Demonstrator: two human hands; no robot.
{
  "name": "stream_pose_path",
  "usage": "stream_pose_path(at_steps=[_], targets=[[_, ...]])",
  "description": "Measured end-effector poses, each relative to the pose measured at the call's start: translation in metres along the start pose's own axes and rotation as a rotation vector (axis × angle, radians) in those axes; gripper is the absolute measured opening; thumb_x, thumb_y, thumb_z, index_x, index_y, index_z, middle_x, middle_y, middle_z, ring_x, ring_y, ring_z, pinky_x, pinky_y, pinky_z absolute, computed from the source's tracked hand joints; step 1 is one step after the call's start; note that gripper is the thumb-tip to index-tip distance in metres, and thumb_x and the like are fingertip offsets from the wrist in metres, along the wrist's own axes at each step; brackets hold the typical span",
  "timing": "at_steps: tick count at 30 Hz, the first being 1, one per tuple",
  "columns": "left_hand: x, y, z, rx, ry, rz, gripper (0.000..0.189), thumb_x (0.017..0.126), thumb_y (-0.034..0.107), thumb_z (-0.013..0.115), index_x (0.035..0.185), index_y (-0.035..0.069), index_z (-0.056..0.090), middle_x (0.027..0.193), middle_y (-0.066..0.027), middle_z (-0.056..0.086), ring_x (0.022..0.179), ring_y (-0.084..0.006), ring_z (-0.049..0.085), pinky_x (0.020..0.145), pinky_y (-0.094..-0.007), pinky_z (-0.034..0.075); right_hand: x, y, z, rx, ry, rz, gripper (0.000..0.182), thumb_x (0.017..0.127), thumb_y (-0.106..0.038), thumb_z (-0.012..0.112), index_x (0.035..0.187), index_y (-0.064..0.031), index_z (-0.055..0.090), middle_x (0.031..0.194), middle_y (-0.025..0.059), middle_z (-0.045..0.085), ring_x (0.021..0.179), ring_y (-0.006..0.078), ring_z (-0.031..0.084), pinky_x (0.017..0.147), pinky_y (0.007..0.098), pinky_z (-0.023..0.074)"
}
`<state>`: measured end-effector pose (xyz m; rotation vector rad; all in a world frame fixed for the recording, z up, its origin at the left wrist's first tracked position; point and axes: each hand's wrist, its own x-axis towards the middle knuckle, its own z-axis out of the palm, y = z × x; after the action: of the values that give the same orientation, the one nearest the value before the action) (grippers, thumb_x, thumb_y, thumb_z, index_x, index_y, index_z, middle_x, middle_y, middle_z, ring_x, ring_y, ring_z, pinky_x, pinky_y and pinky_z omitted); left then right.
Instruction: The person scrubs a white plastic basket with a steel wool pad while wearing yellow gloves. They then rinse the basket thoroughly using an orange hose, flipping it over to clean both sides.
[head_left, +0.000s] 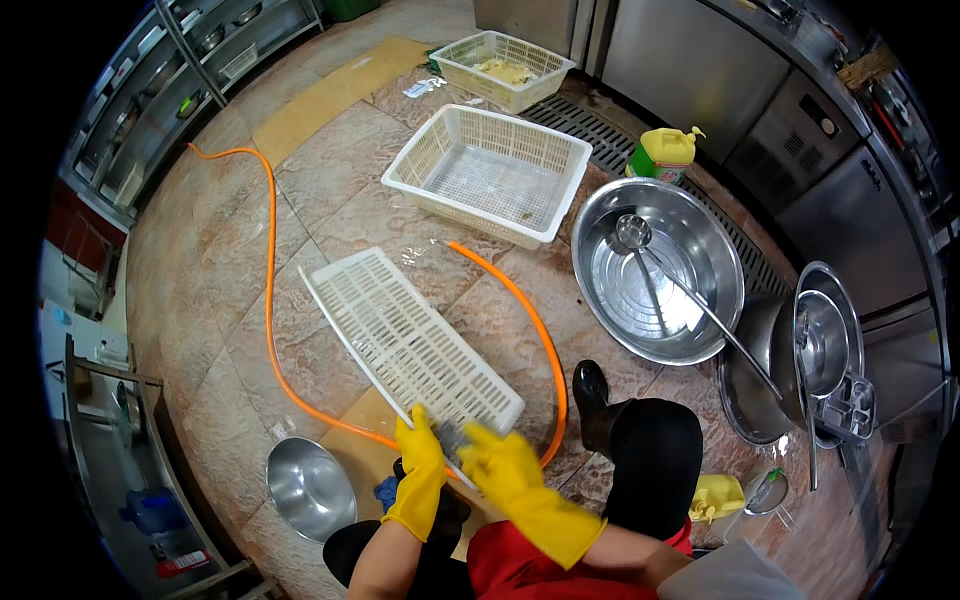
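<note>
A white slotted plastic basket (420, 337) stands tipped on its side in front of me, its long slotted wall facing up. My left hand (418, 450), in a yellow rubber glove, grips its near rim, with the thumb over the edge. My right hand (501, 459), gloved the same way, is blurred by motion at the basket's near end. Between the two hands is a dark grey patch (448, 435), perhaps a scouring pad; the blur hides whether my right fingers hold it. An orange hose (541, 330) curves around the basket on the wet tiles.
Another white basket (487, 187) sits upright beyond, with a third (504, 71) farther back. At right are a large steel basin (600, 300) with a long-handled ladle (701, 304), stacked steel pots (757, 375) and a yellow jug (667, 150). A steel bowl (311, 487) lies left.
</note>
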<state>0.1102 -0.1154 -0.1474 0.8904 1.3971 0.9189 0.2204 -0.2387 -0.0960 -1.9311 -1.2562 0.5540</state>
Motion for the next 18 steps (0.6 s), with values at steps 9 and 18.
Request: stream_pose_path(at_steps=[9,18], targets=[[-0.002,0.008,0.002,0.036,0.013,-0.121,0.031,0.105,0.026,0.057,0.127,0.004,0.058,0.100,-0.0078,0.068,0.078,-0.0172,0.064,0.067,-0.0319,0.055,0.034,0.023,-0.008,-0.120,0.181,0.057,0.017,0.074,-0.014,0.075,0.091,-0.0157,0.079,0.122,0.0071,0.072,0.078,0.0344,0.067,0.074,0.0395,0.0566],[-0.007,0.016,0.004,0.095,0.013,-0.124,0.030,0.104,0.028,0.059,0.120,0.002,0.062,0.098,-0.0064,0.068,0.078,-0.0146,0.063,0.068,-0.0291,0.052,0.029,0.043,-0.001,-0.012,0.176,0.089,0.018,0.074,-0.014,0.075,0.091,-0.0159,0.079,0.119,0.0094,0.073,0.087,0.0347,0.069,0.076,0.0448,0.0563]])
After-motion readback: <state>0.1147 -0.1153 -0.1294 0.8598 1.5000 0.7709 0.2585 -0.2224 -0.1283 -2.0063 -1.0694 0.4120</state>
